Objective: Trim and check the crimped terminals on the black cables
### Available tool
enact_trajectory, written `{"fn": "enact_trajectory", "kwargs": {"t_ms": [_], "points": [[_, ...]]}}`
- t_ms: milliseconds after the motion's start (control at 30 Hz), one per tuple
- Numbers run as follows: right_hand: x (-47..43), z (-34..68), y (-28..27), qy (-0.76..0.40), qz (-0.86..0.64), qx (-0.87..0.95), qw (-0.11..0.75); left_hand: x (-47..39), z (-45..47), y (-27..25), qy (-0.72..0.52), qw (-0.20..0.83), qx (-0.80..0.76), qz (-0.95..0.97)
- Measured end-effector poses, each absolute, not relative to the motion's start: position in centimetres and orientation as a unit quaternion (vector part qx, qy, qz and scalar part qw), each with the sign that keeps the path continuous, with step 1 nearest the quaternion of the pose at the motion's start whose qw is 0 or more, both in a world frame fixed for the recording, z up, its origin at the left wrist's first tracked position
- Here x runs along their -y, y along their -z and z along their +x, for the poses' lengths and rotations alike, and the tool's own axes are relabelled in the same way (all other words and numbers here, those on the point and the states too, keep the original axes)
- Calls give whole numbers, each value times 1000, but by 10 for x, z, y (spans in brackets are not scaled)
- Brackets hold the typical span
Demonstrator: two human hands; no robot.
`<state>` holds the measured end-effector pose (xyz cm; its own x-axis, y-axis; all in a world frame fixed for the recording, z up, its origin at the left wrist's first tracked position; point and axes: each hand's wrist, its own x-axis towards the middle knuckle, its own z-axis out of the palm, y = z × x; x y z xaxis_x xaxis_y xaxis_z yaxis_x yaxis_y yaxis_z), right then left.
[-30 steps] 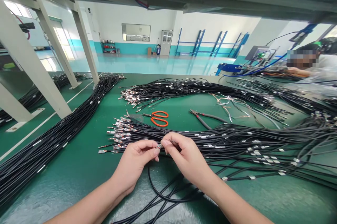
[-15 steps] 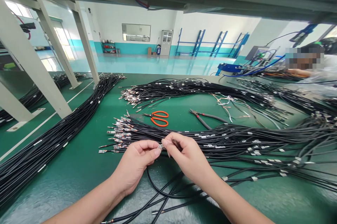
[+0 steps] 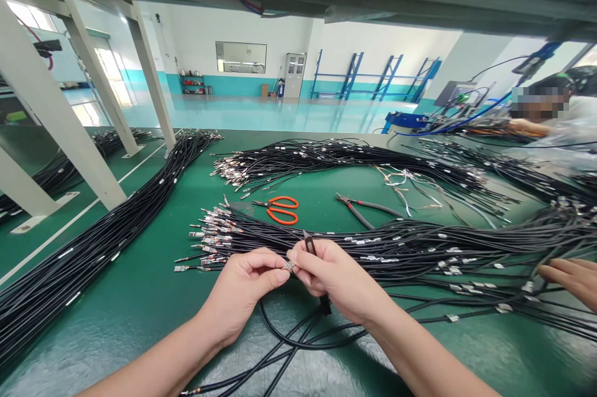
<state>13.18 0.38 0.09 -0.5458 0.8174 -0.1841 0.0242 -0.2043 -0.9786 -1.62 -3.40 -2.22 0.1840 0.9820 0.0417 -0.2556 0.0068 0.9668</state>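
Thumb and fingertips of my left hand (image 3: 247, 285) pinch a small metal connector (image 3: 289, 266), apparently at a cable's end. My right hand (image 3: 340, 275) meets it there, its fingertips touching the connector. Gripped in the same right hand is a slim dark pointed tool (image 3: 310, 242); its tip sticks up above the fingers and its black lower end shows below the palm. Its exact kind is hard to make out. Just behind both hands lies a bundle of black cables (image 3: 280, 229) with metal terminals (image 3: 217, 235) at the left end. Loose black cables (image 3: 289, 341) curve below my hands.
Orange-handled scissors (image 3: 282, 210) and grey-handled cutting pliers (image 3: 364, 207) lie between two cable bundles. Another bundle (image 3: 135, 210) runs along the left by white posts (image 3: 152, 67). Stripped wires (image 3: 410, 191) lie behind the pliers. Another person's hand (image 3: 571, 279) reaches in at right.
The dark tool has turned upright in my right hand, its tip now showing. Both hands shifted slightly right. Another person's hand has come in at the right edge.
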Motion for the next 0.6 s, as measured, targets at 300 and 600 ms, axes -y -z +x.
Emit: {"fn": "enact_trajectory", "kwargs": {"t_ms": [300,600], "points": [[-5,132,-2,-703,-375,528,293,32,-17,22,-504,587,-392,498],[-8,137,-9,-697,-370,547,280,27,-21,17,-488,470,-466,569]]}}
